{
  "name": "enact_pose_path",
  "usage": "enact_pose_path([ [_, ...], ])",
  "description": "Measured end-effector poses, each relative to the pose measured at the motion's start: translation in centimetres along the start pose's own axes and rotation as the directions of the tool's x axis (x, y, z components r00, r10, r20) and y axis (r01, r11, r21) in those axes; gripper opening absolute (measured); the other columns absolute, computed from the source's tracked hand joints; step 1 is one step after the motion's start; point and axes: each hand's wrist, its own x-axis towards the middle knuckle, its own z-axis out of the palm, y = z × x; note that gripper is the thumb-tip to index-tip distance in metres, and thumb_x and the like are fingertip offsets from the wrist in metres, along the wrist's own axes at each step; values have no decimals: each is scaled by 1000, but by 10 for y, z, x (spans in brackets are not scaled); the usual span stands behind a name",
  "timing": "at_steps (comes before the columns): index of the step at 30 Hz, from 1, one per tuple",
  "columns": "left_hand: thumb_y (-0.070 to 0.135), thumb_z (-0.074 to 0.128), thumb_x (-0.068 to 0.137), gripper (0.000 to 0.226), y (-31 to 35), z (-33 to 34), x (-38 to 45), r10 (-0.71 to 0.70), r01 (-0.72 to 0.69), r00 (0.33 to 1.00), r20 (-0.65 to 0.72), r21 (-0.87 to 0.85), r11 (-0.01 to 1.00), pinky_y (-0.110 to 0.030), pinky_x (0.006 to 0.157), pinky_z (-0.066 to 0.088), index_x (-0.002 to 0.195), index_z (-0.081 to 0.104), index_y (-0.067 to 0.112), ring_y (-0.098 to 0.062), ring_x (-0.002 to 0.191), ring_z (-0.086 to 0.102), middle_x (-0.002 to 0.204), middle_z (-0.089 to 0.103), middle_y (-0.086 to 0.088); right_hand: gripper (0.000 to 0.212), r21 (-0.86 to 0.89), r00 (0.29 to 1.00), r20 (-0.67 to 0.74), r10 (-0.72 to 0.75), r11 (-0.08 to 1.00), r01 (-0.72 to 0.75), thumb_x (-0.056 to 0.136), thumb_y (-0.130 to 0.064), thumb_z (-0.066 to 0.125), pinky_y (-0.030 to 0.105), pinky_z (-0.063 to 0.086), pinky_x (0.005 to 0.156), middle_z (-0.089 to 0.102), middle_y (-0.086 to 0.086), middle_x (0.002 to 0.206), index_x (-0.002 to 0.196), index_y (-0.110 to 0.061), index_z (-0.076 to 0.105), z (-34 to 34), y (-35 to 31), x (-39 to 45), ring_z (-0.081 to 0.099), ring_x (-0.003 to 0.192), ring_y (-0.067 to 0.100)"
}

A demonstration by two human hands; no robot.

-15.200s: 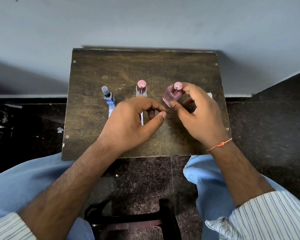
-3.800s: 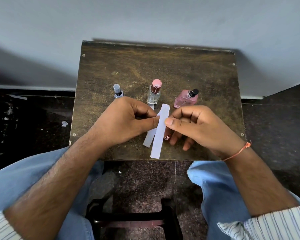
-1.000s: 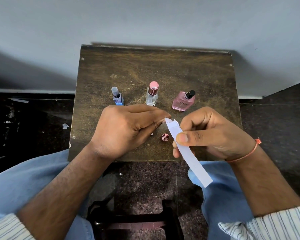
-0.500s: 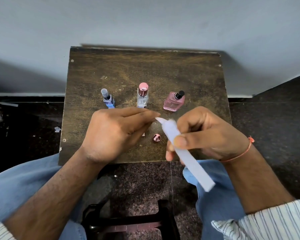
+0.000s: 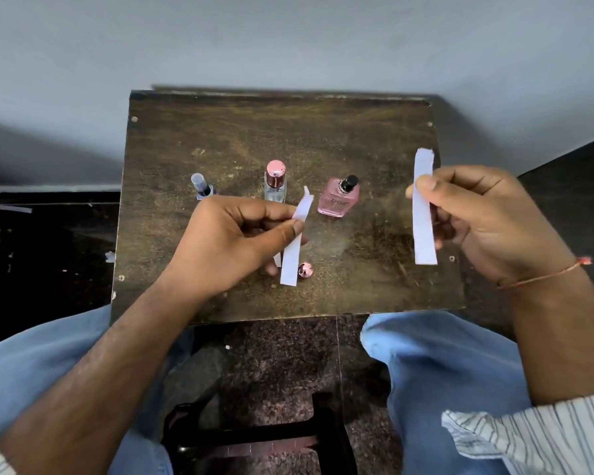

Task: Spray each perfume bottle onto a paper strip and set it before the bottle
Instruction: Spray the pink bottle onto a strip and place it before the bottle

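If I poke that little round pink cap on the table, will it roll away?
Probably a little. The pink cap looks round and shiny, lying loose on the flat table, so it could roll. It seems small and light, so a soft poke may send it skidding.

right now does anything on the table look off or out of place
The pink bottle stands uncapped, its black sprayer bare, and a small pink cap lies loose near the table's front, away from it. The left hand and right hand each pinch a paper strip with a ragged top end. Nothing looks spilled.
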Motion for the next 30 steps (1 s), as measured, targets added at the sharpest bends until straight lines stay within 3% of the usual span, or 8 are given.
enact_pose_path([
  [4,9,75,99,9,4,0,2,-79,80,995,57,-16,997,-21,48,55,101,84,10,-16,47,69,85,86,0,18,-320,991,-116,64,942,-99,105,-22,69,26,47,47,72,2,70,92,-16,79,-16,16,12,65,54,10],
  [7,11,74,101,11,7,-1,1,-135,135,988,77,1,991,-13,42,44,98,84,8,-15,45,68,75,83,3,21,-584,979,-163,122,788,-195,108,-24,64,32,52,52,77,8,81,93,-19,78,-28,26,20,72,59,14],
  [9,15,73,102,13,7,-3,1,-163,162,981,103,20,987,-18,40,41,97,85,12,-14,45,68,72,82,3,21,-668,971,-197,132,707,-232,107,-29,64,34,57,55,78,2,80,91,-24,77,-33,29,23,77,64,19],
  [12,20,72,103,15,6,-6,2,-205,200,966,158,47,979,-29,49,43,97,85,17,-13,47,68,73,82,3,18,-735,966,-242,85,634,-240,102,-36,71,39,63,66,79,-1,78,89,-27,77,-33,28,24,78,64,19],
  [16,25,71,104,17,7,-7,2,-277,260,939,202,109,960,-20,39,35,98,86,20,-11,49,69,79,84,5,15,-781,954,-296,46,564,-269,94,-41,80,48,65,83,78,-5,81,95,-27,76,-30,25,23,78,70,19],
  [21,27,71,104,16,9,-6,1,-313,289,930,193,143,947,-20,39,39,101,86,21,-11,51,71,87,86,5,21,-763,939,-336,67,565,-313,85,-48,87,54,66,82,78,-8,88,96,-34,74,-29,22,21,78,77,22],
  [27,26,73,103,15,12,-5,1,-346,332,926,151,113,936,-16,36,38,103,85,16,-5,42,65,72,82,9,59,-787,922,-387,16,515,-340,67,-75,83,51,66,82,75,-11,88,112,-40,66,-28,20,16,77,83,22],
  [30,25,72,103,16,12,-4,2,-358,343,922,147,117,932,-15,35,37,104,84,15,-3,39,63,65,79,10,56,-810,918,-390,-72,500,-305,73,-70,85,46,61,87,70,-10,89,113,-36,66,-25,17,14,71,90,23],
])
